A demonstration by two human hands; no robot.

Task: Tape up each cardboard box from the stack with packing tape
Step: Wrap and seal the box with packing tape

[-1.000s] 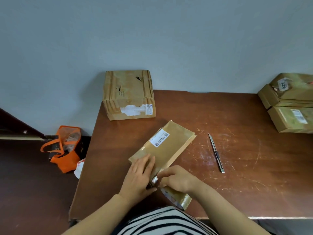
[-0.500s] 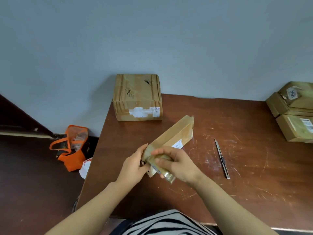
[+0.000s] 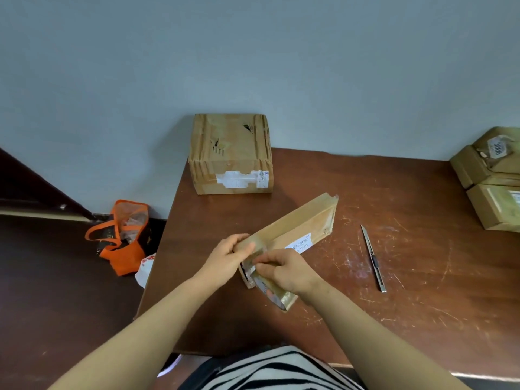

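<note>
One second ago the slim box (image 3: 298, 225) lay flat with its label (image 3: 299, 245) up. Half a second ago it was already tipped up, and now it stands on one long edge on the worktop (image 3: 408, 305), with the label on the side that faces 5 o'clock. Its length runs from the hands toward 2 o'clock.

The left hand (image 3: 229, 257) holds the near end of the slim box, with the fingers curled over the upper edge. The right hand (image 3: 287, 270) holds the tape roll (image 3: 277, 295). The roll is now lower than half a second ago, against the near end at 6 o'clock, and the fingertips reach to this end. A shiny strip of tape lies over the upper edge between the two hands. The hands and the roll cover the near end, so I cannot tell how far the tape goes there.

A knife (image 3: 372, 257) lies on the worktop at 3 o'clock from the slim box, apart from it. A large box (image 3: 230, 156) stands at 11 o'clock on the far corner. The stack of boxes (image 3: 489, 178) is at 2 o'clock, at the right edge. On the floor at 9 o'clock are an orange bag (image 3: 121, 237) and a white bag (image 3: 145, 270) beside it.
</note>
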